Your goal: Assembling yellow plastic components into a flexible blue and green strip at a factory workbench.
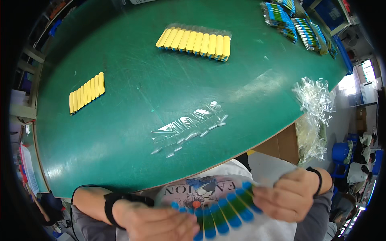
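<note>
Close to my body, below the table's front edge, I hold a fanned row of flat, round-ended blue-and-green nail files (227, 215) between both hands. My right hand (287, 197) is closed on the row's right end, thumb and fingers pinching it, slightly smeared by motion. Over the left end lies my left hand (159, 223), its fingers bent against the files and hiding that part. Ahead of my hands, a clear plastic sleeve strip (187, 128) with narrow pockets rests flat on the green table (120, 152).
A stacked row of yellow-faced files (195, 42) sits at the far middle, and a smaller row (86, 93) at left. Blue-and-green bundles (307, 34) lie at far right. Crumpled clear plastic (315, 98) hangs at the right edge, by a cardboard box (281, 144).
</note>
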### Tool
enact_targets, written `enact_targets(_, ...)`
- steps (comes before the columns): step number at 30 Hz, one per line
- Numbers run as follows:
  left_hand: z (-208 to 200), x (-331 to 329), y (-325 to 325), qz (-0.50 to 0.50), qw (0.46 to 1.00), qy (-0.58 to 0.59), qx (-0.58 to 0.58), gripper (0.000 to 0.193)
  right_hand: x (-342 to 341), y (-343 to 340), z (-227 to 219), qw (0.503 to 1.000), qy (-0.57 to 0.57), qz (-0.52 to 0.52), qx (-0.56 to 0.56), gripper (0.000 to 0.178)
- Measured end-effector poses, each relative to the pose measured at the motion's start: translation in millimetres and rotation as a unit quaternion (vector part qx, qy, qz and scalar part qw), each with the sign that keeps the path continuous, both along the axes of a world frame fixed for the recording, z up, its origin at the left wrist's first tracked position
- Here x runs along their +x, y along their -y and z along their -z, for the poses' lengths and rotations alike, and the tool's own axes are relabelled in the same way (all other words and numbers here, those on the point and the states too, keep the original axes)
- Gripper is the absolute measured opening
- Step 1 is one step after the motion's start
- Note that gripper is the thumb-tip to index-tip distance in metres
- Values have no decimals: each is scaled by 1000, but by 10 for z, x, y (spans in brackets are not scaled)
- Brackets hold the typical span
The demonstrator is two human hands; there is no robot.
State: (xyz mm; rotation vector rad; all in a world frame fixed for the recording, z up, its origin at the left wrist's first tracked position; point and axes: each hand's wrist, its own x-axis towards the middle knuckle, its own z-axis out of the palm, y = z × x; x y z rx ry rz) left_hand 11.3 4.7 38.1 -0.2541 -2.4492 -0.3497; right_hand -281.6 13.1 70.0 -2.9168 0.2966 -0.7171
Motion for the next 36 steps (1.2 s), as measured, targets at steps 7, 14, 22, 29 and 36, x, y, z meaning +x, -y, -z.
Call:
enact_targets(7, 23, 469, 718, -408, 807, 84, 419, 25, 573, 760, 337, 944, 101, 231, 215, 14)
enact_targets(14, 92, 1600, 1182, -542, 706, -147, 431, 29, 1933, 1875, 585, 838, 204, 202, 465, 22)
enact_targets(22, 533, 2175, 1383, -698, 646, 31, 308, 31, 2844, 2303, 999, 911, 52, 315, 262, 27)
enact_targets(29, 462, 1945, 1270, -652, 679, 182, 284, 90, 2201, 1931, 495, 959, -83, 125, 241, 34)
enact_targets(36, 425, 1917, 1356, -655, 671, 191, 292, 92, 1501, 1033, 544, 954, -264, -36, 137, 29)
